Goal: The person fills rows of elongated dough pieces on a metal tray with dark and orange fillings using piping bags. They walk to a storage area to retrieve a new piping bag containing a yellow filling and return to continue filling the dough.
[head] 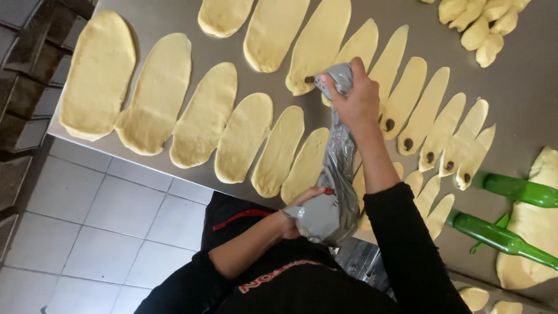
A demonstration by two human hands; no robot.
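We're mid-piping: right hand (356, 99) pinches piping bag (336, 174) tip over dough oval (317, 46), left hand (301, 209) squeezes bag's back end; next oval needs tip shifted left.

The person wears a black long-sleeved top. The right sleeve (407, 244) reaches down to just above the wrist, while the left sleeve (186, 285) is pushed up past the elbow, leaving the forearm bare. Red lettering runs across the chest (279, 276), and a thin red strap (238, 218) crosses the dark garment nearby.
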